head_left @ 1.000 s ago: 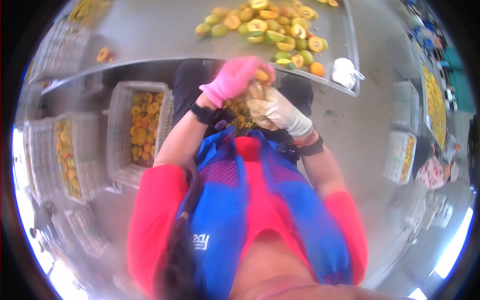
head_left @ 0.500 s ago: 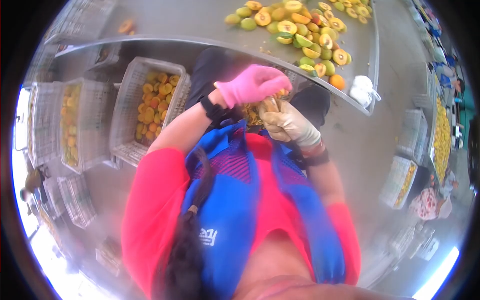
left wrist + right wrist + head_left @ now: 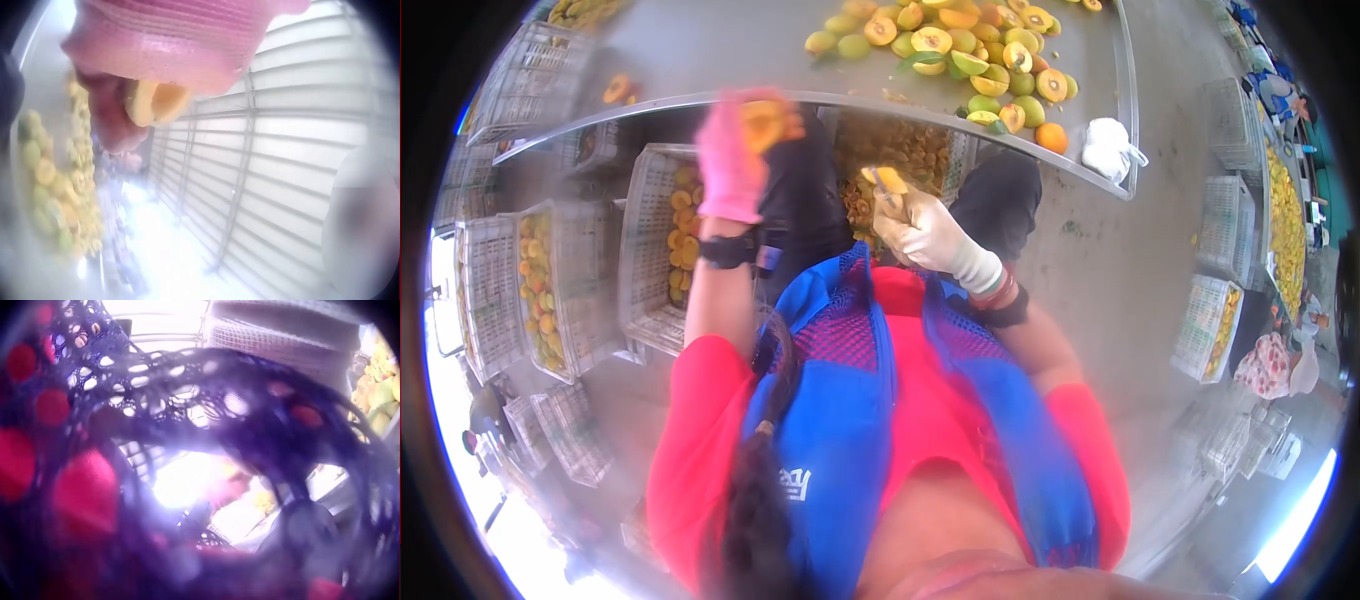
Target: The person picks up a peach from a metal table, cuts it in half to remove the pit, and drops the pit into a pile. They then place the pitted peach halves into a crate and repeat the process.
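Our left hand (image 3: 732, 160) grips a halved fruit (image 3: 762, 124) near the crate (image 3: 643, 235), our right hand (image 3: 928, 232) grasps a yellow piece (image 3: 887, 180); likely sorting, we'd next need to release the half crateward.

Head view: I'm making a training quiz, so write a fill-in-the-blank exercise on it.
The left hand, holding a cut yellow-orange fruit, wears a knitted glove coloured ____.
The person's mesh-panelled vest is coloured ____.
In the picture, the rounded white bundle lies to the ____ of the piled green and yellow fruit.

Missing words: pink; blue; right.
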The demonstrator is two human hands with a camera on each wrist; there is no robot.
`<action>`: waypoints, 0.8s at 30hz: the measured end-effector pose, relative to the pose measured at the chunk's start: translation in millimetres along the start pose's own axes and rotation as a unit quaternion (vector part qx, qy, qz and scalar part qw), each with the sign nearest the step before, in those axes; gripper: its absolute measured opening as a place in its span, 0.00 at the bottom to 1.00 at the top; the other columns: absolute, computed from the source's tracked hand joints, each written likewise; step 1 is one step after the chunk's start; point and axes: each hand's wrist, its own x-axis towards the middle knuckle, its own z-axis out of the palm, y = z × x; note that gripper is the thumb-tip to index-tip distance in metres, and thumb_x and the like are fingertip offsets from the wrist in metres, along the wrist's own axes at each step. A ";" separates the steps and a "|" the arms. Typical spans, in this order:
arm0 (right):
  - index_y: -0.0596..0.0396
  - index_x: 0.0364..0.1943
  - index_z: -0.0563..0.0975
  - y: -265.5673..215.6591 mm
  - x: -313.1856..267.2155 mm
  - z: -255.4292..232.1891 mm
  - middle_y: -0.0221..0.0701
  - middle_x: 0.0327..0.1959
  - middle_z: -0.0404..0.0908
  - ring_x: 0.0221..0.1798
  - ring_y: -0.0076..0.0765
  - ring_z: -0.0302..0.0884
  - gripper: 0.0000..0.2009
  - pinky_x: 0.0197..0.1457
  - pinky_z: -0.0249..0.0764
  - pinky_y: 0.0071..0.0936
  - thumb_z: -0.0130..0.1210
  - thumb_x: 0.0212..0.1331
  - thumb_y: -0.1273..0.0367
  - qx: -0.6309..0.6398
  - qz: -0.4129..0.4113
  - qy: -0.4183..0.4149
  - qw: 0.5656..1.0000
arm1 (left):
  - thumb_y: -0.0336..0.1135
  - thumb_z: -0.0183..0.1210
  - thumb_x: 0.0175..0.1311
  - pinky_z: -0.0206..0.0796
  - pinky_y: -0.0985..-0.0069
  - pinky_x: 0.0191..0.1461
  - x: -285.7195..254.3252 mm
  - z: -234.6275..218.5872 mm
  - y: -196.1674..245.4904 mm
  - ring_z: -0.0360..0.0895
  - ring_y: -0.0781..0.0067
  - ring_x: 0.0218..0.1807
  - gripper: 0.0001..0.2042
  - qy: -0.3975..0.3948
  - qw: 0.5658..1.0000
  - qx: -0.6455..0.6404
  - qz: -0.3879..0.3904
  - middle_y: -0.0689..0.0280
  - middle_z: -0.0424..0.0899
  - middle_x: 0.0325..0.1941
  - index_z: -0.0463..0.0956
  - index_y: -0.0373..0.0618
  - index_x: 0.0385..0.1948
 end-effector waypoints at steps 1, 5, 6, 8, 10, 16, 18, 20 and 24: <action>0.52 0.36 0.71 9.3 1.2 -5.8 0.20 0.17 0.66 0.13 0.17 0.61 0.04 0.16 0.57 0.21 0.49 0.66 0.69 0.004 0.001 0.006 1.000 | 0.51 0.42 0.77 0.78 0.70 0.42 5.6 -22.3 4.4 0.84 0.66 0.37 0.24 0.058 0.996 0.067 -0.009 0.55 0.85 0.38 0.79 0.35 0.43; 0.56 0.46 0.72 54.0 9.4 -33.1 0.26 0.21 0.72 0.16 0.24 0.66 0.10 0.18 0.62 0.24 0.51 0.63 0.69 -0.086 0.203 0.043 0.974 | 0.51 0.52 0.71 0.76 0.69 0.48 24.5 -87.0 15.8 0.84 0.64 0.47 0.22 0.124 0.778 0.616 -0.001 0.53 0.85 0.44 0.79 0.40 0.50; 0.57 0.44 0.71 48.4 14.2 -35.2 0.28 0.20 0.72 0.15 0.25 0.67 0.10 0.17 0.62 0.25 0.51 0.61 0.68 -0.113 0.265 0.031 0.957 | 0.52 0.54 0.68 0.73 0.66 0.53 30.5 -93.9 3.9 0.82 0.60 0.51 0.23 0.130 0.763 0.632 0.050 0.53 0.84 0.48 0.78 0.42 0.52; 0.56 0.42 0.71 43.8 14.1 -32.4 0.29 0.17 0.71 0.14 0.26 0.67 0.10 0.15 0.63 0.27 0.50 0.60 0.67 -0.096 0.244 0.059 0.963 | 0.54 0.56 0.66 0.70 0.64 0.57 44.6 -85.3 -4.0 0.80 0.55 0.55 0.25 0.139 0.746 0.644 0.101 0.52 0.83 0.52 0.78 0.44 0.55; 0.56 0.36 0.72 47.4 16.4 -34.0 0.28 0.19 0.72 0.15 0.25 0.68 0.10 0.17 0.65 0.26 0.52 0.59 0.64 -0.118 0.207 0.070 0.969 | 0.53 0.56 0.67 0.64 0.64 0.65 57.2 -34.5 0.5 0.76 0.54 0.60 0.27 0.034 0.900 0.425 -0.092 0.54 0.77 0.63 0.73 0.43 0.61; 0.58 0.37 0.71 42.2 13.5 -35.1 0.28 0.19 0.71 0.15 0.24 0.67 0.09 0.17 0.63 0.27 0.53 0.62 0.66 -0.101 0.139 0.135 0.976 | 0.58 0.55 0.64 0.65 0.62 0.65 171.2 51.5 -73.3 0.74 0.53 0.64 0.32 -0.153 0.807 0.570 0.014 0.56 0.74 0.65 0.68 0.48 0.65; 0.59 0.39 0.71 38.7 9.7 -37.9 0.30 0.18 0.71 0.14 0.25 0.68 0.10 0.16 0.63 0.27 0.53 0.63 0.66 -0.089 0.144 0.139 0.976 | 0.59 0.54 0.63 0.63 0.61 0.66 196.9 80.5 -90.3 0.72 0.55 0.66 0.32 -0.161 0.769 0.619 -0.016 0.57 0.75 0.66 0.68 0.49 0.65; 0.60 0.39 0.71 30.0 7.3 -39.5 0.29 0.18 0.71 0.14 0.24 0.67 0.09 0.17 0.63 0.27 0.53 0.63 0.67 -0.077 0.162 0.157 0.971 | 0.60 0.54 0.62 0.62 0.59 0.67 220.1 94.0 -110.4 0.70 0.57 0.68 0.33 -0.165 0.726 0.666 -0.046 0.58 0.75 0.66 0.69 0.50 0.64; 0.59 0.37 0.71 25.9 6.0 -45.2 0.28 0.18 0.71 0.14 0.24 0.67 0.09 0.17 0.63 0.27 0.53 0.63 0.67 -0.072 0.156 0.181 0.968 | 0.58 0.57 0.59 0.54 0.57 0.70 232.0 106.1 -136.3 0.70 0.55 0.67 0.32 -0.172 0.686 0.706 -0.037 0.59 0.78 0.62 0.70 0.52 0.63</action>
